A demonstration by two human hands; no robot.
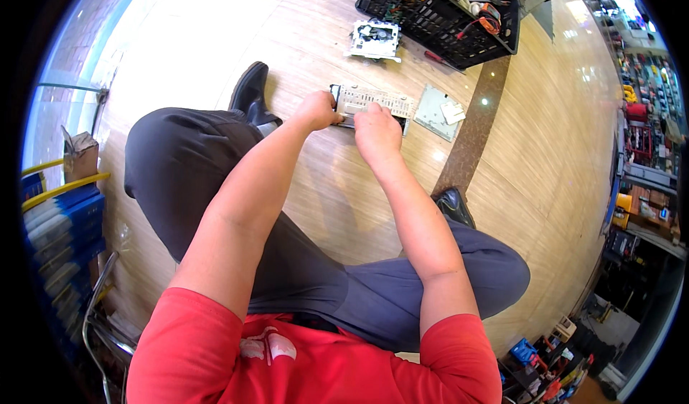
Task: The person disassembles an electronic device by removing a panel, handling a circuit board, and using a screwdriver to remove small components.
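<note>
On the floor ahead, a perforated silver metal unit [387, 99] with a dark frame lies between my hands. My left hand [316, 110] grips its left end, thumb along the near edge. My right hand [379, 131] rests over the middle of its near side with fingers bent and together on it; what lies under those fingertips is hidden. Just right of the unit is a flat grey metal plate [430, 120] with a small white piece [451, 111] on it. A second open metal assembly [375, 39] sits farther away.
A black plastic crate [470, 45] of tools stands beyond, beside a red-handled tool [438, 59]. My shoes and bent knees flank the hands. Blue boxes [68, 239] and a chrome chair frame [100, 311] are at left; packed shelves [642, 117] line the right.
</note>
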